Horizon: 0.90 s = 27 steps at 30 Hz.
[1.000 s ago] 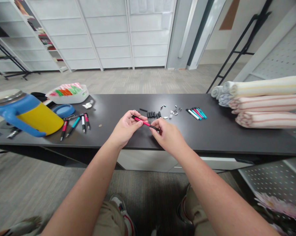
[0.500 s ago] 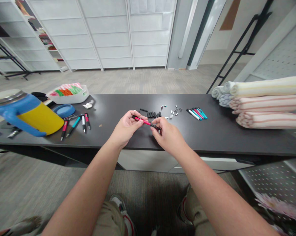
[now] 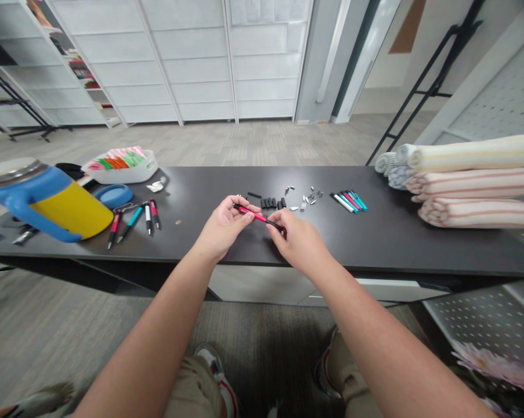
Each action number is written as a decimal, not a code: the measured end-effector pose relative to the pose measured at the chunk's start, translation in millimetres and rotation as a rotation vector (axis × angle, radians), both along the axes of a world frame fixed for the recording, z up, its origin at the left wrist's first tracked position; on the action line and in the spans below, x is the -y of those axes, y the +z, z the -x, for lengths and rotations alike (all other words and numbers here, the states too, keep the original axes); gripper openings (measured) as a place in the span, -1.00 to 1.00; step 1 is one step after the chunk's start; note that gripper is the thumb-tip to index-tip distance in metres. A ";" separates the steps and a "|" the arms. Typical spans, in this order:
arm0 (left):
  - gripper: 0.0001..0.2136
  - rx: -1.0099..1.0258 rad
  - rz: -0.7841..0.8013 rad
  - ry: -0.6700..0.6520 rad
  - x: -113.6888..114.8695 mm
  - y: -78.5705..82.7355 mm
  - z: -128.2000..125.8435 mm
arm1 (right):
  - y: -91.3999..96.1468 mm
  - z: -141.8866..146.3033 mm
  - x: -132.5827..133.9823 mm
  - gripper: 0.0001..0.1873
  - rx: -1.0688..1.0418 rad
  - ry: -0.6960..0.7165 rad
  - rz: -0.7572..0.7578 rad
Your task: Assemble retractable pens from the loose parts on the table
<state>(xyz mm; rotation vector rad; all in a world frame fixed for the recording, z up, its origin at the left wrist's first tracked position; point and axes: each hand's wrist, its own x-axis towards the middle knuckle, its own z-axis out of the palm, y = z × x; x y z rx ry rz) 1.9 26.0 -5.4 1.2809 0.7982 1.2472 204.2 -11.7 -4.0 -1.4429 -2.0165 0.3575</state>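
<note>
Head view: Our forearms [image 3: 157, 316] angle in from either side and meet over the near part of the dark surface [image 3: 401, 244], wrists only lightly bent. Our right hand [image 3: 299, 239], back uppermost, pinches the black end [image 3: 270, 223] of a pink pen [image 3: 259, 216] between thumb and fingertips; our left hand [image 3: 222, 229], palm turned inward, clamps the barrel between thumb and curled fingers. The pen slants between our hands, its left end farther from us, apparently clear of the surface. We judge the black end to be the part being worked, though we cannot tell whether it is being fastened or freed. Either way, we would do well to let the left hand anchor the barrel, roll the right fingertips in small turns, keep both sections in one straight line and ease off at any binding. Just beyond our fingers sit black sleeves [image 3: 269, 202] and, farther right, scattered metallic pieces [image 3: 311, 195], which a careless knuckle could send rolling.
</note>
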 end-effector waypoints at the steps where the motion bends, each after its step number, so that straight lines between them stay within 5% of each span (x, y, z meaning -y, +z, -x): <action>1: -0.66 0.000 0.002 -0.001 0.0 0.0 0.0 | 0.3 0.0 -0.1 -0.83 0.019 0.004 -0.001; 14: -0.67 -0.005 0.013 -0.013 -0.5 -1.0 -1.3 | 2.0 -0.6 0.6 -0.69 0.062 0.022 -0.014; 27: -0.69 -0.014 0.011 -0.010 1.3 2.0 -1.5 | -1.7 -0.6 -0.1 -0.80 0.030 0.019 -0.016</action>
